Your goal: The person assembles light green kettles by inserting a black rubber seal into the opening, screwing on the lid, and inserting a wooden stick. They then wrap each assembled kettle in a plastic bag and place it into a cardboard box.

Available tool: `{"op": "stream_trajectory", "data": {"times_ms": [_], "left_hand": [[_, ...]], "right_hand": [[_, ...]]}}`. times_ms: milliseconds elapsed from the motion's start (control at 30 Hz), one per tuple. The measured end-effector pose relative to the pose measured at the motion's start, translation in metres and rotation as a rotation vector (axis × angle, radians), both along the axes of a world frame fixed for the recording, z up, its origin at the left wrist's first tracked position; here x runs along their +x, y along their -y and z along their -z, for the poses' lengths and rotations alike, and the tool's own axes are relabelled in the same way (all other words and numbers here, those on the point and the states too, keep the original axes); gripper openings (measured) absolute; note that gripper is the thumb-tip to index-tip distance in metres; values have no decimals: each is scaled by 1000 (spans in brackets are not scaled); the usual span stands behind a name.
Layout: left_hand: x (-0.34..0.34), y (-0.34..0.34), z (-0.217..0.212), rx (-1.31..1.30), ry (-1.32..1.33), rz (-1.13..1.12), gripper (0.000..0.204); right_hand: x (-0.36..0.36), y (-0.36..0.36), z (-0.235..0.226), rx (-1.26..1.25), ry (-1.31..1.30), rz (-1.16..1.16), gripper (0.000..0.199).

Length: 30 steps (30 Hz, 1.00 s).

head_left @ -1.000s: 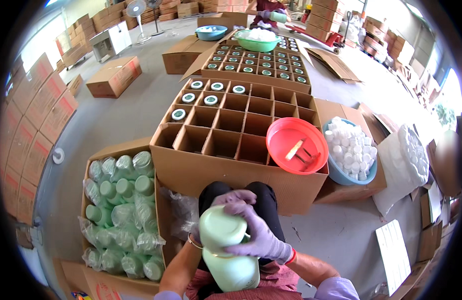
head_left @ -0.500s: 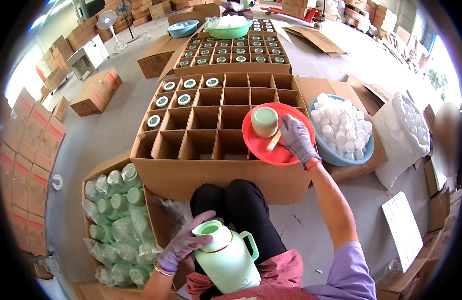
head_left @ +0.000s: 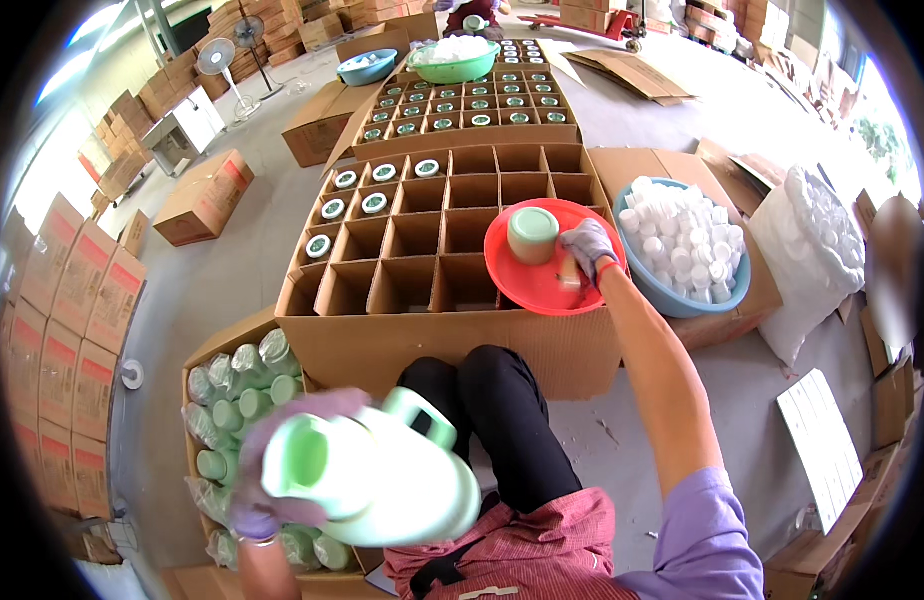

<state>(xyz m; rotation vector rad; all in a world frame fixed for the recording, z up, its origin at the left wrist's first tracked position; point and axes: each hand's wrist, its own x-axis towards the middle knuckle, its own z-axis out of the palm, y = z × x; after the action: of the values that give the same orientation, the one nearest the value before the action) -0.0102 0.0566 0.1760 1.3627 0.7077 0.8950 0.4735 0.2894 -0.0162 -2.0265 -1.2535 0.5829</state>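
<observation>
The left hand (head_left: 272,470), in a purple glove, grips a pale green jug (head_left: 382,480) near its open mouth, holding it tilted close to the lap, handle on the far side. Just left of it a carton (head_left: 207,345) holds wrapped green jugs (head_left: 237,400). The right hand (head_left: 587,250), also gloved, reaches far over a red dish (head_left: 542,285) and pinches a small stick-like thing; what it is cannot be told. A green lid (head_left: 533,233) sits in the dish just left of that hand. The dish rests on a divided cardboard box (head_left: 432,260), and a blue basin of white caps (head_left: 682,255) stands to its right.
</observation>
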Motion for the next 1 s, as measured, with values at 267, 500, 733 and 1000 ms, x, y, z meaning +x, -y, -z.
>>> {"op": "stream_trajectory", "data": {"times_ms": [267,500,733,1000], "left_hand": [[6,4,11,457,-406,-510,88],[49,4,7,947,-683,-540,82],[52,0,17,1210,-1003,-739,73],[52,-3,29,1335,-1083,-832,57]], "right_hand": [[-126,128,-123,334,-825,-441,52],[-171,242,-148,225,-664,-830,29],[-196,254,-179,236,-327,-969,25],[-227,239,-165,484,135,-914,10]]}}
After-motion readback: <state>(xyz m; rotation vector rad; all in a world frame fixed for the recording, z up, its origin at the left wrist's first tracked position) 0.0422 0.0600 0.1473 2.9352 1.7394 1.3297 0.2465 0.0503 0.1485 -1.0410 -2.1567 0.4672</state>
